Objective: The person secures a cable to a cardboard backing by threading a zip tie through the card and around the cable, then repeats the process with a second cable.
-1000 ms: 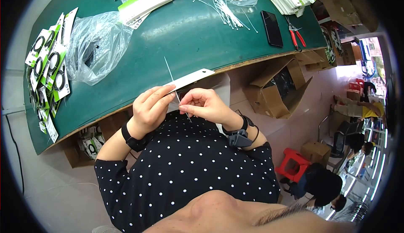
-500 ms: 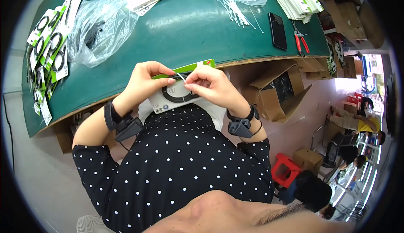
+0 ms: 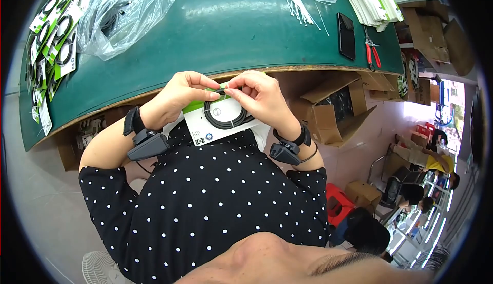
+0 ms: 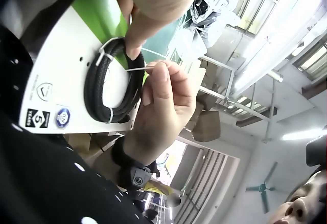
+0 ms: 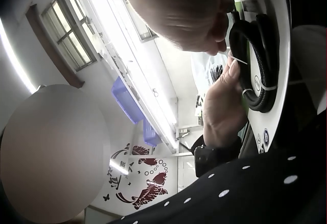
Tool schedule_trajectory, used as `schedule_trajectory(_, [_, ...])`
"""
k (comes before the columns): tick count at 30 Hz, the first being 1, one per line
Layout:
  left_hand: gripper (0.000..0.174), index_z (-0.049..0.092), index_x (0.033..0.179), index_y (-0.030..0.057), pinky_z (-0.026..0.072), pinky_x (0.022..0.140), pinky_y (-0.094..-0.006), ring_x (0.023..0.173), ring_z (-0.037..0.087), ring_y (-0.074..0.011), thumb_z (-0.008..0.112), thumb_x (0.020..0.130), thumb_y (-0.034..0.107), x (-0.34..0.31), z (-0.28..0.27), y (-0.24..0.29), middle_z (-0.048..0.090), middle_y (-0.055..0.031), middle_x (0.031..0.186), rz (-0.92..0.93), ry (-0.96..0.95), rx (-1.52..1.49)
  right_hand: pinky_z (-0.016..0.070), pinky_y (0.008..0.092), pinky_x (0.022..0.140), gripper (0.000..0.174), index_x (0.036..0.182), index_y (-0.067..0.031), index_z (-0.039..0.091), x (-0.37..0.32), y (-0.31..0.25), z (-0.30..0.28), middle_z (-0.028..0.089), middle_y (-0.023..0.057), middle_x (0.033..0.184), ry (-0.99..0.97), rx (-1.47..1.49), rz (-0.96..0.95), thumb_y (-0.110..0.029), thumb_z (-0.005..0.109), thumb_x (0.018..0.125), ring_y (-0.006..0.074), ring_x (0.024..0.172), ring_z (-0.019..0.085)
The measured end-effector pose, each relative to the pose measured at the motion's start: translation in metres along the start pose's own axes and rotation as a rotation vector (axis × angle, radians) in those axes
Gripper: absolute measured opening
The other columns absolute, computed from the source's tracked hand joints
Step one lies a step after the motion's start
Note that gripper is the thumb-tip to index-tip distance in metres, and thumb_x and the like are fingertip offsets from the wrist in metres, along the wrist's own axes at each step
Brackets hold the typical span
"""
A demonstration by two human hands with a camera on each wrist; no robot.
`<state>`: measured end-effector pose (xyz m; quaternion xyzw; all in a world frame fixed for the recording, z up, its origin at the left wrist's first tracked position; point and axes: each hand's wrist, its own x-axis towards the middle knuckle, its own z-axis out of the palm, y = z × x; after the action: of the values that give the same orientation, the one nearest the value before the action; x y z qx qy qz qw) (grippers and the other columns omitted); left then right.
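A white and green packaging card [image 3: 196, 124] is held above my lap, close to the table's front edge. On its face lies a coiled black cable [image 3: 222, 125], with white ties round it in the left wrist view. My left hand [image 3: 177, 96] grips the card's upper edge, its thumb against the coil. From the other side my right hand [image 3: 263, 96] pinches the end of a thin white cable tie [image 4: 137, 70] between thumb and forefinger at the top of the coil. The left wrist view shows the tie's free length leading from the coil to these fingertips.
The green table [image 3: 231, 42] carries carded cables [image 3: 54, 40] and a clear plastic bag [image 3: 136, 19] at left. Loose cable ties [image 3: 300, 4], stacked cards [image 3: 367, 1], a phone [image 3: 346, 36] and red-handled pliers [image 3: 372, 55] lie right. An open carton [image 3: 328, 119] stands below the edge.
The card, first seen edge-on with a tie poking through it, has turned its cable side up. Both hands have come together at the top of the coil. The head view has shifted.
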<state>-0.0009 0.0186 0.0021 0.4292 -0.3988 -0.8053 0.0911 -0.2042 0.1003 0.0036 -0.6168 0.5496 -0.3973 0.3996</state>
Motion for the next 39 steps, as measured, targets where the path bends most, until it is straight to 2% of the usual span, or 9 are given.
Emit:
schedule_trajectory(2, [0.021,0.068,0.098,-0.0012,0.0533,0.075,-0.0248,0.080,0.067,-0.0140,0.075,0.078,0.000,-0.001,0.001,0.001,0.070,-0.0095,0.088,0.012,-0.002,-0.005,0.0394,0.0182,0.051,0.008,0.088,0.0018,0.068,-0.002,-0.003,0.001,0.062,0.0021,0.079,0.024,-0.068,-0.076,-0.001,0.072,0.082,0.0020,0.059,0.050])
schedule_trajectory(7, [0.021,0.068,0.097,-0.0009,0.0536,0.076,-0.0250,0.081,0.067,-0.0139,0.075,0.078,0.001,-0.001,0.000,-0.002,0.070,-0.0092,0.089,0.008,-0.032,-0.018,0.0393,0.0182,0.050,0.006,0.086,0.0006,0.068,-0.001,-0.005,0.001,0.062,0.0025,0.079,0.051,-0.025,-0.062,0.000,0.071,0.082,0.0020,0.060,0.050])
schedule_trajectory(11, [0.021,0.068,0.097,-0.0003,0.0535,0.077,-0.0250,0.082,0.067,-0.0136,0.076,0.078,0.001,-0.002,0.001,-0.004,0.070,-0.0084,0.090,-0.004,-0.038,-0.056,0.0393,0.0192,0.050,0.006,0.084,-0.0005,0.067,-0.001,-0.005,0.001,0.063,0.0023,0.078,0.066,-0.087,-0.132,0.000,0.072,0.081,0.0035,0.059,0.051])
schedule_trajectory(14, [0.020,0.068,0.096,0.0007,0.0531,0.076,-0.0249,0.082,0.066,-0.0130,0.076,0.078,0.001,0.002,-0.003,-0.009,0.070,-0.0071,0.090,0.024,-0.051,-0.077,0.0399,0.0210,0.050,0.008,0.084,-0.0018,0.068,-0.001,-0.006,0.002,0.065,0.0031,0.077,0.102,-0.217,-0.247,0.001,0.073,0.078,0.0068,0.058,0.052])
schedule_trajectory(22, [0.017,0.067,0.092,0.0021,0.0521,0.075,-0.0248,0.079,0.065,-0.0117,0.076,0.078,0.002,0.003,-0.004,-0.015,0.070,-0.0054,0.088,0.030,-0.051,-0.102,0.0408,0.0233,0.049,0.011,0.082,-0.0030,0.067,-0.002,-0.003,0.006,0.069,0.0050,0.080,0.173,-0.290,-0.363,-0.001,0.075,0.075,0.0112,0.055,0.053])
schedule_trajectory(30, [0.017,0.067,0.090,0.0033,0.0521,0.072,-0.0242,0.078,0.065,-0.0116,0.077,0.076,0.001,0.007,-0.007,-0.018,0.069,-0.0051,0.084,0.033,-0.041,-0.130,0.0443,0.0254,0.049,0.013,0.083,-0.0034,0.066,-0.003,-0.007,0.009,0.069,0.0056,0.080,0.196,-0.373,-0.399,-0.001,0.075,0.075,0.0140,0.057,0.058])
schedule_trajectory(39, [0.016,0.067,0.090,0.0021,0.0528,0.074,-0.0247,0.079,0.065,-0.0121,0.076,0.077,-0.001,0.005,-0.006,-0.017,0.070,-0.0065,0.087,0.072,-0.002,-0.069,0.0457,0.0254,0.049,0.013,0.083,-0.0031,0.066,-0.003,-0.006,0.010,0.069,0.0057,0.079,0.190,-0.378,-0.404,-0.001,0.075,0.075,0.0152,0.055,0.059])
